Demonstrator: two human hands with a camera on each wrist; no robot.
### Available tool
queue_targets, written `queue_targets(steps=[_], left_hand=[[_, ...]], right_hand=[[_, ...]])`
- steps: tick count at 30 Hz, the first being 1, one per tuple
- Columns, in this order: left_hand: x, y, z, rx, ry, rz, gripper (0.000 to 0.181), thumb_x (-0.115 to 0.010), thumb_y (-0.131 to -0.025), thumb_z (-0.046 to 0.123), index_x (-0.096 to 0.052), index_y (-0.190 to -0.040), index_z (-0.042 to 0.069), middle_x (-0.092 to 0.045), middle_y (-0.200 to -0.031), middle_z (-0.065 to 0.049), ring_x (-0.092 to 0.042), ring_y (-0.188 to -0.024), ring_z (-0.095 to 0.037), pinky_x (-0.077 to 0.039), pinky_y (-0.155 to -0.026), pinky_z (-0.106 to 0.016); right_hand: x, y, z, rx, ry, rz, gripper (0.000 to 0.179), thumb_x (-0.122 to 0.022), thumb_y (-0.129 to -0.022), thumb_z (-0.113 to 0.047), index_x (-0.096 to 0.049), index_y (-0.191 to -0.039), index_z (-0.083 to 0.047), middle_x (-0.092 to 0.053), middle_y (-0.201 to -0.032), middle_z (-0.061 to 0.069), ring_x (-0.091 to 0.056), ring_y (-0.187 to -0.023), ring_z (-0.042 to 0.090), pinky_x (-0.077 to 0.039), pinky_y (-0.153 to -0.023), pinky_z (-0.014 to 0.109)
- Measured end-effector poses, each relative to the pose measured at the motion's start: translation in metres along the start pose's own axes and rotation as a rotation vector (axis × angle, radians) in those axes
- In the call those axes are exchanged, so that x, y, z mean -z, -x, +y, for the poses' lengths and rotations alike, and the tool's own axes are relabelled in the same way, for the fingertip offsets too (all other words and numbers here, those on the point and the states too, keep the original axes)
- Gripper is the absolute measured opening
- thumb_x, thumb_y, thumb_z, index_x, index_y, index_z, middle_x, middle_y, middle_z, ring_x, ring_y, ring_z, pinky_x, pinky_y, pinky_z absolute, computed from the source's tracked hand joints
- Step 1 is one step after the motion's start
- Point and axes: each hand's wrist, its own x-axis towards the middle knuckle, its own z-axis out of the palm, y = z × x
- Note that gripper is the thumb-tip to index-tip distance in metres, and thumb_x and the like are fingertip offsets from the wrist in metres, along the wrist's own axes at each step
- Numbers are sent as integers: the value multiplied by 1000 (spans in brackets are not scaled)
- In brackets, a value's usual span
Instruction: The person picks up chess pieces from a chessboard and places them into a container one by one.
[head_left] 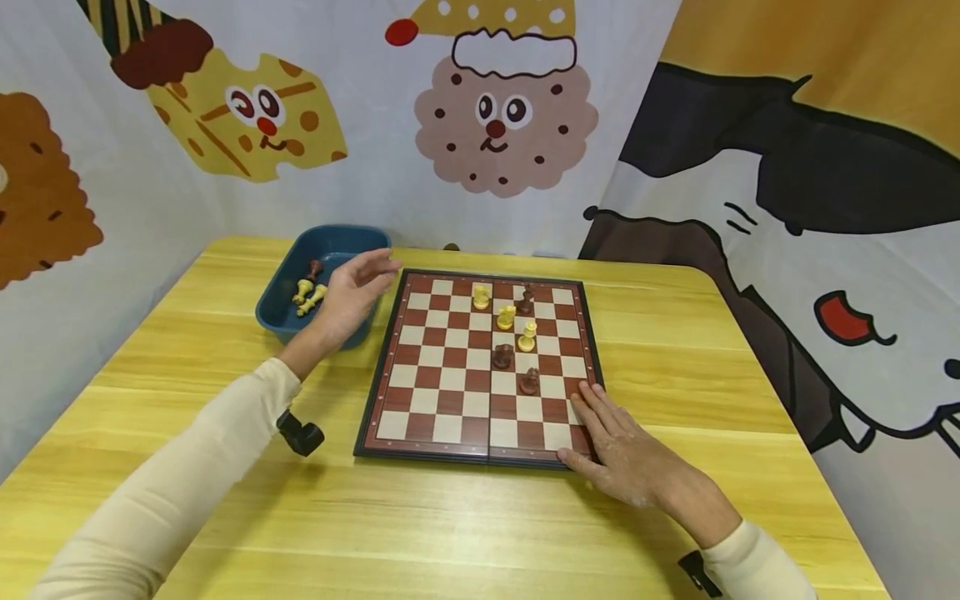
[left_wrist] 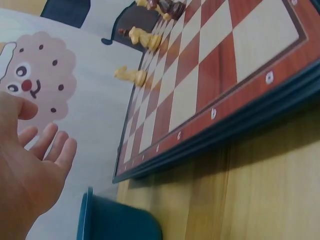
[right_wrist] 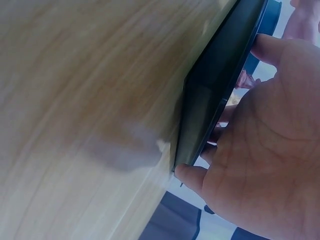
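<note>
A red-and-cream chessboard lies flat on the table. On it stand several chess pieces: two yellow knights, a cream piece with a notched top, and dark brown pieces. My left hand hovers over the right side of a blue bin, fingers loosely bent and nothing in them. In the left wrist view that hand also appears empty. My right hand rests on the board's near right corner, its fingers extended along the edge; the right wrist view shows fingertips touching the board's rim.
Inside the bin lie two cream chess pieces and a dark brown one. The wooden table extends around the board. A curtain printed with cartoon figures hangs behind it and on the right.
</note>
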Motion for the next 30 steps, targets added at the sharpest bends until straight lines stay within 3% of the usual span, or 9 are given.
queue_targets(steps=[5,12,17,23,30], left_hand=[[-10,1,-1,-29,45,-94,44,-55,-106,5,-46,-148,-5,-54,-138,-29,-59,-119,-18,-46,-104,-44],[-23,-1,1,-68,84,-243,46,-54,-105,3,-45,-150,-1,-52,-142,-27,-53,-129,-34,-45,-105,-46],[-32,0,1,-32,70,-268,46,-55,-105,4,-46,-150,0,-53,-143,-26,-51,-131,-35,-47,-103,-47],[-43,-3,-5,-17,64,-282,44,-56,-105,4,-48,-148,-1,-54,-142,-25,-51,-130,-37,-43,-104,-57],[-56,-15,-15,-1,67,-264,42,-57,-104,3,-50,-146,-2,-56,-139,-25,-50,-130,-44,-45,-105,-49]], right_hand=[[1,-1,-1,3,-1,-5,89,-40,-104,-64,-18,-161,1,-5,-168,18,-3,-153,36,-17,-119,58],[4,-1,2,3,-12,2,89,-41,-104,-63,-18,-161,1,-6,-168,19,-3,-153,37,-17,-118,60],[0,-1,4,11,-6,12,88,-42,-104,-62,-19,-161,1,-7,-168,18,-3,-153,37,-18,-118,61],[-1,-2,3,14,-12,9,88,-43,-104,-61,-19,-161,2,-6,-168,19,-3,-153,37,-18,-118,61],[1,-2,1,2,-5,-1,89,-41,-104,-63,-18,-162,0,-5,-169,17,-2,-153,36,-17,-118,59]])
